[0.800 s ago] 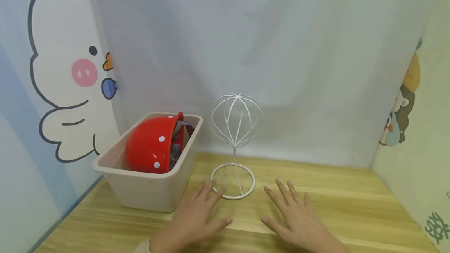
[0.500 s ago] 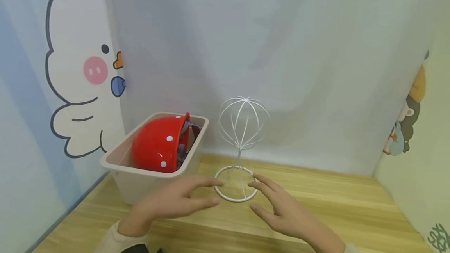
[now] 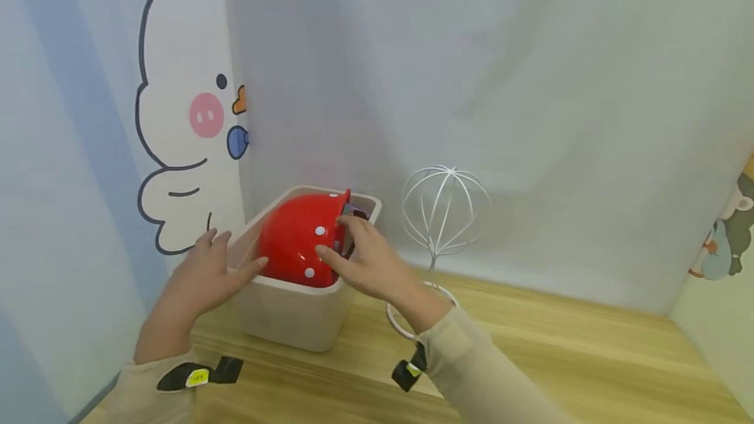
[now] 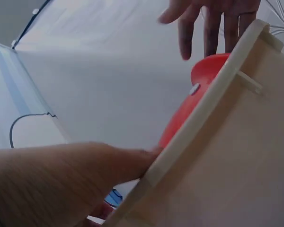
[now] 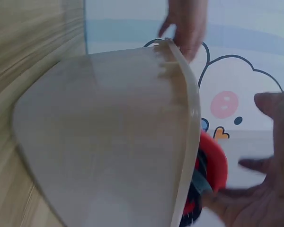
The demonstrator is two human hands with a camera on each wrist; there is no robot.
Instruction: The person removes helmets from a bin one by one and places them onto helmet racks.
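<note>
A red helmet (image 3: 297, 244) with white dots lies on its side in a beige plastic bin (image 3: 288, 313) at the table's back left. My left hand (image 3: 218, 260) hovers over the bin's left rim, fingers spread and straight, thumb close to the helmet's shell. My right hand (image 3: 353, 247) reaches in from the right; its thumb lies on the shell and its fingers touch the helmet's rim. In the left wrist view the helmet (image 4: 208, 75) shows above the bin's wall (image 4: 227, 156). The right wrist view has the helmet (image 5: 210, 165) behind the bin's edge (image 5: 109, 142).
A white wire hat stand (image 3: 444, 214) stands just right of the bin, its ring base partly behind my right forearm. The wooden table (image 3: 559, 352) stretches to the right. Curtain walls with cartoon prints close the back and both sides.
Both hands lifted from the table in front of the wire stand and moved left and up to the bin. The view has swung left with them.
</note>
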